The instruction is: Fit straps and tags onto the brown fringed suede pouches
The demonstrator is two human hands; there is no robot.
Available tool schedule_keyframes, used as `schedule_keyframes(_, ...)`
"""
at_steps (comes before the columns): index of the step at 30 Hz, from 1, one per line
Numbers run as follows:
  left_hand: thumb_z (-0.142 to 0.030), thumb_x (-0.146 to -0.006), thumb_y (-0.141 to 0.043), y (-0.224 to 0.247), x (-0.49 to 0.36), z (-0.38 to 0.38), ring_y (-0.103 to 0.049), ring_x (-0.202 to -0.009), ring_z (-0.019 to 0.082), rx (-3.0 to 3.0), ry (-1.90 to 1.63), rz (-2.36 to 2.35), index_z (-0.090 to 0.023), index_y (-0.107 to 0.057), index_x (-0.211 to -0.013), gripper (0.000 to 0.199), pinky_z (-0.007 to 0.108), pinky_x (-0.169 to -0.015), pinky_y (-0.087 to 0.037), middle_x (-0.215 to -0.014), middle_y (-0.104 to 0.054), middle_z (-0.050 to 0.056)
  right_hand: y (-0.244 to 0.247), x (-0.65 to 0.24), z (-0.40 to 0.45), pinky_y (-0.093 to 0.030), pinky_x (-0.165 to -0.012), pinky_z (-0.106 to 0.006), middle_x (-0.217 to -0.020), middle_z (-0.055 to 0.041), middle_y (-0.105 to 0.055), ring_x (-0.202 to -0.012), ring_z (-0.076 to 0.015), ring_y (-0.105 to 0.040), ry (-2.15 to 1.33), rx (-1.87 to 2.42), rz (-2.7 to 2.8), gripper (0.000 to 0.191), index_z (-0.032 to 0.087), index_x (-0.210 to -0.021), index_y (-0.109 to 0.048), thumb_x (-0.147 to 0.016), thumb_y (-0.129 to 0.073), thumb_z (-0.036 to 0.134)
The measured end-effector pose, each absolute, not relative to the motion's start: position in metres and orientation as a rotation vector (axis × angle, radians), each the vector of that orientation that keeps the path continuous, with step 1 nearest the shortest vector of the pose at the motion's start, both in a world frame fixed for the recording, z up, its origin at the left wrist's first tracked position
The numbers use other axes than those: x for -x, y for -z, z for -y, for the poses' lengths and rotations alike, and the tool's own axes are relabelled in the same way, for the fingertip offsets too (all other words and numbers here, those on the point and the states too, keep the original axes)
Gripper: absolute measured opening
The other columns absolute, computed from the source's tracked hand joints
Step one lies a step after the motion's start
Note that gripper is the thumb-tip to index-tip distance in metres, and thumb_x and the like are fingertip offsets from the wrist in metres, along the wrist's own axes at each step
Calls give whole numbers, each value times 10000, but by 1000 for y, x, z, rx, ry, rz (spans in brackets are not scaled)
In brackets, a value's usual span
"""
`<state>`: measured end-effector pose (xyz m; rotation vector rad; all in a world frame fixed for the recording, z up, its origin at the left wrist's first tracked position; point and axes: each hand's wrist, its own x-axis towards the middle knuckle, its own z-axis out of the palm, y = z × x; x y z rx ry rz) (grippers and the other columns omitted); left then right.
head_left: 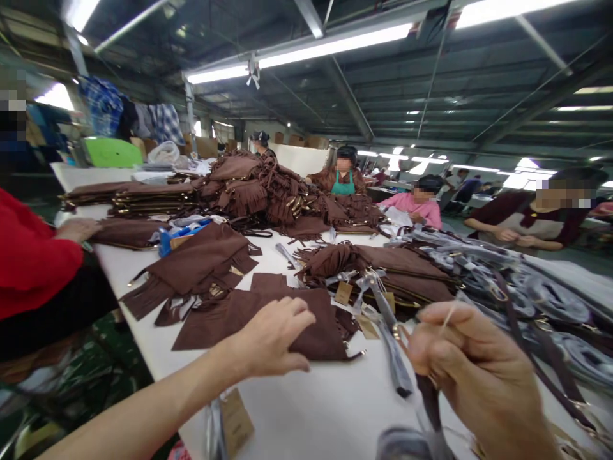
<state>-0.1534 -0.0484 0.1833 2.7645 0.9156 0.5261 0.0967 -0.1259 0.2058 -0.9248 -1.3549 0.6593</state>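
My left hand [275,335] reaches over a brown fringed bag [323,329], fingers apart and pointing right. Whether it touches the bag I cannot tell. The bag lies flat on the white table [287,402] and has a short strap end with a metal clasp at its right corner. My right hand [483,370] is closed round a brown strap [430,401], partly wrapped in clear plastic, which hangs below the fingers. A thin pale thread [448,316] rises from its fingertips. Beside this hand lies another plastic-wrapped strap [393,364] with gold-coloured hardware.
Many wrapped straps [536,287] cover the table's right side. Stacked brown bags [407,271] with cardboard tags [343,292] lie ahead, and a big heap of fringed bags [244,185] stands behind. A person in a red sleeve [36,255] is at left; several others sit beyond.
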Motion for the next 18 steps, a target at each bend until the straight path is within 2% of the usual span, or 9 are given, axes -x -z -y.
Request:
schedule_keyframes(1,-312,-713,-785,-162,159,43,-548,-1043,280,-2830,-337,-995,-180,-569,-1081,447,404,-897,-468,-1178,-571,114,-200,-96,123,-417,-387,-217,-530,20,-648,-370,-106,-502,-790,940,1357,225,223,-867,-618,-775,-731,396)
schedule_keyframes(2,-252,-765,-729,-144,164,39,-567,-998,267,-2860,-218,-1016,-172,-582,-1026,310,385,-865,-480,-1115,-598,114,-193,-94,120,-373,-362,-204,-534,18,-648,-338,-85,-453,-915,973,1377,225,209,-820,-614,-776,-722,401)
schedule_keyframes(4,-157,-854,-587,-122,169,28,-597,-924,249,-2826,-149,-1010,-153,-604,-929,77,355,-825,-484,-996,-641,113,-180,-84,112,-316,-354,-188,-551,14,-644,-335,-60,-396,-1088,1071,1497,207,183,-751,-629,-799,-681,377)
schedule_keyframes(5,-132,-880,-530,-119,171,23,-609,-891,239,-2788,-170,-1001,-146,-614,-892,86,340,-812,-481,-941,-655,108,-173,-77,108,-317,-369,-185,-557,16,-637,-362,-63,-406,-1105,1124,1610,190,178,-728,-643,-812,-658,348)
schedule_keyframes(8,-140,-889,-516,-128,174,5,-628,-793,190,-2670,-234,-976,-154,-647,-830,145,267,-753,-467,-838,-683,62,-152,-56,99,-427,-526,-198,-641,14,-639,-564,-109,-553,-886,1196,2027,173,196,-704,-661,-852,-580,231)
schedule_keyframes(11,-128,-821,-598,-139,173,-8,-620,-728,138,-2594,-245,-909,-178,-674,-786,97,197,-691,-441,-779,-692,1,-127,-40,91,-481,-703,-226,-859,-21,-677,-767,-137,-629,-606,1119,2291,220,202,-720,-618,-877,-481,134)
schedule_keyframes(15,-102,-772,-596,-132,171,-12,-600,-716,140,-2509,-288,-935,-152,-678,-772,96,204,-662,-424,-763,-687,9,-94,-33,87,-505,-652,-225,-1024,-67,-664,-740,-136,-659,-328,1202,2434,228,194,-811,-591,-855,-408,65)
schedule_keyframes(18,-158,-776,-616,-129,180,-11,-610,-705,135,-2421,-238,-908,-162,-686,-849,101,192,-628,-439,-785,-696,-5,-82,-37,84,-530,-659,-249,-1255,-113,-595,-810,-150,-681,-175,1271,2427,231,201,-839,-588,-877,-391,86)
